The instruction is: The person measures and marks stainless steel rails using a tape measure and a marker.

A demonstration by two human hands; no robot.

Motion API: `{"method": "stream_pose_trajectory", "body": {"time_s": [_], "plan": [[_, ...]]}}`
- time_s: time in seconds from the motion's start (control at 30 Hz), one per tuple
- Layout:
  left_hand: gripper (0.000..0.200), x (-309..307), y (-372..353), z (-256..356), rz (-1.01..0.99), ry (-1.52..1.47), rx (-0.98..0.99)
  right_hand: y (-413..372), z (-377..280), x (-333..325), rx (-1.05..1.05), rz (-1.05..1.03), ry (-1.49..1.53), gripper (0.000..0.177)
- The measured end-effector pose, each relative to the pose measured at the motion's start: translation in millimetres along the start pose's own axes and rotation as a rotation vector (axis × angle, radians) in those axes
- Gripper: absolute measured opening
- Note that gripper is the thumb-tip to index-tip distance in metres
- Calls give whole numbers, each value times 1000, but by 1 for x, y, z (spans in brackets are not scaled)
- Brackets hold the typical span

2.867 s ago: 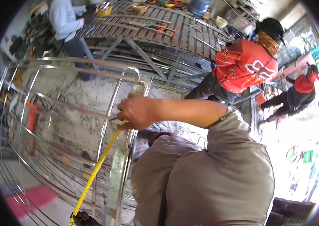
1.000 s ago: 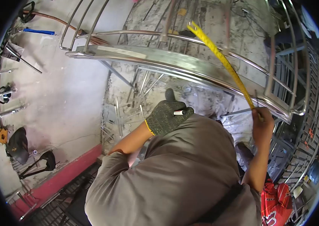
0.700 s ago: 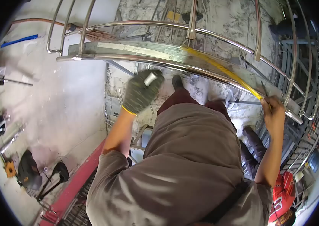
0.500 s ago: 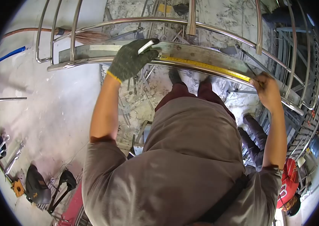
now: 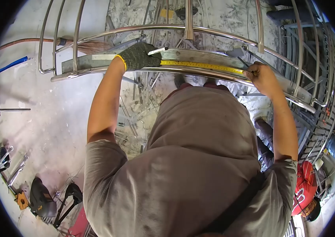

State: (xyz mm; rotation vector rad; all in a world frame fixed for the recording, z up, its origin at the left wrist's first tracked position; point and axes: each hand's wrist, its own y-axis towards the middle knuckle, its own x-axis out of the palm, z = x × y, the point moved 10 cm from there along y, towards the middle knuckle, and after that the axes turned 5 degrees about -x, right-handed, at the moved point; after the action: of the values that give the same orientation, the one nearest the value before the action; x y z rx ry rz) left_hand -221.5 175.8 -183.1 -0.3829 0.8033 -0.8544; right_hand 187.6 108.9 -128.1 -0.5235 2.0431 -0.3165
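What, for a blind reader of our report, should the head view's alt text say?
A person's gloved left hand, holding a marker, and bare right hand stretch a yellow tape measure along a curved steel bar of a railing frame. A broom lies on the concrete floor below.

Person wearing loose grey-brown short-sleeved shirt (image 5: 191, 158), fabric creasing across back and showing faint dark smudges. Left sleeve (image 5: 100, 156) ending above elbow, hem wrinkling. Right sleeve (image 5: 288, 173) ending likewise. Dark strap (image 5: 234, 207) crossing lower back diagonally, running up toward right sleeve. Dark speckled knit glove (image 5: 134, 59) covering left hand (image 5: 140, 55), with yellow band edging cuff. Right hand (image 5: 264, 77) going bare. Both forearms going uncovered. Thin sliver of maroon trousers (image 5: 174, 91) peeking past shirt's far edge.
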Motion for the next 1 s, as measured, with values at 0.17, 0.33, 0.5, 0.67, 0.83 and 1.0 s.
{"method": "stream_pose_trajectory", "body": {"time_s": [0.17,0.33,0.5,0.67,0.83,1.0], "plan": [[25,-3,13,3,-70,325,-113,2,21,-5,-72,39,-10,31],[30,-4,17,-2,-82,422,-140,-12,81,-29,23,15,-22,29],[24,-3,12,7,-60,289,-182,-24,129,-32,-27,73,-47,29],[18,2,17,12,-98,314,-100,-34,125,-34,-14,36,-97,23],[23,1,9,24,-73,155,-41,-46,123,-37,100,6,-13,23],[24,3,7,31,-97,48,-99,-49,125,-34,44,52,-58,25]]}}
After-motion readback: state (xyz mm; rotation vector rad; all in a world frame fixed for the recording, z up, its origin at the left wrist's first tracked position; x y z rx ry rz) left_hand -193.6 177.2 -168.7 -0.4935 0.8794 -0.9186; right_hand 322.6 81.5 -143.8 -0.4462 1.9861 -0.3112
